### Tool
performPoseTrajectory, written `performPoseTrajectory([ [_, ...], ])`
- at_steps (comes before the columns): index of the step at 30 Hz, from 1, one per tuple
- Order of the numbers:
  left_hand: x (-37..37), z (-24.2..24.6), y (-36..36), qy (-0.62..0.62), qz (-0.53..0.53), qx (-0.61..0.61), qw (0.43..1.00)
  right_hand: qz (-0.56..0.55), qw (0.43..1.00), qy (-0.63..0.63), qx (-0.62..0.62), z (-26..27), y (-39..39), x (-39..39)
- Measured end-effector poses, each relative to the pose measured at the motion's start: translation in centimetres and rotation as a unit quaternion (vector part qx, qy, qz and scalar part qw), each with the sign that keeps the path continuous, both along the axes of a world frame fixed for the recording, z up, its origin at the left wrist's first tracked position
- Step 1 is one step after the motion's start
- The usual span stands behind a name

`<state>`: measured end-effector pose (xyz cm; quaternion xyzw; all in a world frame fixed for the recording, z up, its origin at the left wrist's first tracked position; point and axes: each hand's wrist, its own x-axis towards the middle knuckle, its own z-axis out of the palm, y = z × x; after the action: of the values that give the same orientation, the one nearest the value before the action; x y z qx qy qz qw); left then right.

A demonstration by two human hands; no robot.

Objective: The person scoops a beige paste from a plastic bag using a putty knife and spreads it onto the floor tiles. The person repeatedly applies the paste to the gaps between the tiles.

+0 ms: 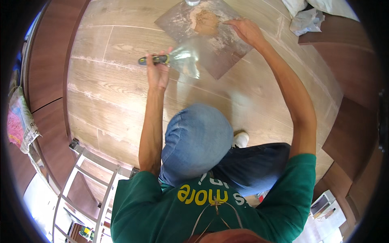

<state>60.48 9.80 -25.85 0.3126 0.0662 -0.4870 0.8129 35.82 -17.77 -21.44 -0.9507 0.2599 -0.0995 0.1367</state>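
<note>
My left hand (158,73) grips the dark handle of a wide putty knife (184,59), whose blurred metal blade points right, above the floor. Ahead lies a dark square board (223,62), set cornerwise and smeared with pale residue. On it sits a mound of tan powder or paste (206,22). My right hand (247,30) hovers over or touches the board just right of the mound, fingers apart, and I see nothing held in it. The bottom of a clear cup (192,2) shows at the board's far edge, cut off by the frame.
Wood-look floor tiles (121,82) with whitish joints lie around me. A metal ladder (104,188) stands at lower left, beside brown panels (48,60). More brown boards (349,121) line the right. White sacks (331,7) and a crumpled plastic bag (307,22) lie at upper right.
</note>
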Motion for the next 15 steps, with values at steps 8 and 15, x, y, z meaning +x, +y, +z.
performPoseTrajectory([
  [8,-4.8,-1.7,-4.1,0.078,-0.154,-0.008,0.985,-0.003,0.997,0.075,-0.034,-4.0,-2.5,8.4],
  [15,-6.0,-3.8,-5.7,0.060,-0.154,0.042,0.985,0.052,0.982,0.138,-0.116,-4.7,-2.2,8.6],
])
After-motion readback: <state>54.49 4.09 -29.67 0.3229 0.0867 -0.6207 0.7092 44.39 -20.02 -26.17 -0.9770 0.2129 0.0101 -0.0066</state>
